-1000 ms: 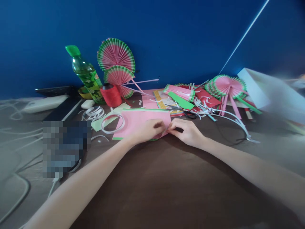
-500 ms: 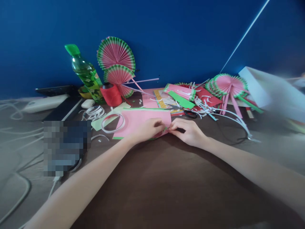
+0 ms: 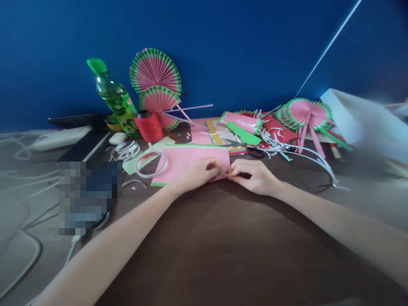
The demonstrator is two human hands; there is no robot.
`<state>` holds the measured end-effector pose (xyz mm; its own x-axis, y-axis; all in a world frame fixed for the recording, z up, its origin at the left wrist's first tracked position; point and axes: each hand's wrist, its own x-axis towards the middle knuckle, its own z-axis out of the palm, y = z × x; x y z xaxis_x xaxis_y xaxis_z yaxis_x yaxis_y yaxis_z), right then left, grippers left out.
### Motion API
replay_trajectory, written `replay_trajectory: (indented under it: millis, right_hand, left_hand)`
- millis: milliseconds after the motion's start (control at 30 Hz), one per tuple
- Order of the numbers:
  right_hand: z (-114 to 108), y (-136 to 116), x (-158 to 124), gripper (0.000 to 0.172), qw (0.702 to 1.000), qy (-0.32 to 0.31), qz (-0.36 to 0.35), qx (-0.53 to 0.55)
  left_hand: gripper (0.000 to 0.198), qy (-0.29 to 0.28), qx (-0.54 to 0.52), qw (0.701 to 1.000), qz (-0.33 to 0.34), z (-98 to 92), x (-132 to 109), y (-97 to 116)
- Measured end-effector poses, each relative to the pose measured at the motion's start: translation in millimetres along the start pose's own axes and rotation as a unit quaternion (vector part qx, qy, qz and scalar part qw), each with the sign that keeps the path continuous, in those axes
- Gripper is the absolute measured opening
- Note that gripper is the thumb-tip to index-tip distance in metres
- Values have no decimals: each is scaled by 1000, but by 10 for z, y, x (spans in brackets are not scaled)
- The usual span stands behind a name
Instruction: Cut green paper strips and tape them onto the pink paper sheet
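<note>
A pink sheet of paper (image 3: 185, 157) with green strips along its far and near edges lies on the table before me. My left hand (image 3: 204, 171) is closed at its near right corner, fingertips pinching the paper, where a bit of green shows. Just to the right, my right hand (image 3: 255, 175) is closed too, thumb and forefinger pinched at the same corner. What exactly sits between the fingertips is mostly hidden. A roll of clear tape (image 3: 151, 173) rests on the left part of the sheet.
Scissors (image 3: 255, 152) and white paper scraps (image 3: 280, 146) lie behind my right hand. Folded pink-and-green fans (image 3: 156, 72) lean on the blue wall, beside a red thread spool (image 3: 149, 126) and a green bottle (image 3: 116, 97). More fans (image 3: 307, 112) are at right. Cables run at left.
My right hand has shifted very slightly to the right at the paper's corner. Both hands keep their pinch, and the other things stay in place.
</note>
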<state>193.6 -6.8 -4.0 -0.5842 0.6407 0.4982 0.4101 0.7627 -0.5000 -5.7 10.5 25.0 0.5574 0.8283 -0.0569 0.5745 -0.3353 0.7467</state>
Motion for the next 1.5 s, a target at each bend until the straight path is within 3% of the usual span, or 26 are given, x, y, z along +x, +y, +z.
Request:
replay_trajectory:
  millis: [1233,1400,1500]
  right_hand:
    - [-49,9,13,11,996,-46,-69,-22]
    - [-75,-18,26,9,996,-74,-56,-4]
    - [-70,-38,42,13,998,-57,18,4]
  left_hand:
    - [9,29,-39,999,-19,14,9,-78]
    - [13,32,-16,999,-9,18,8,-73]
    - [13,31,-19,999,2,36,5,-62]
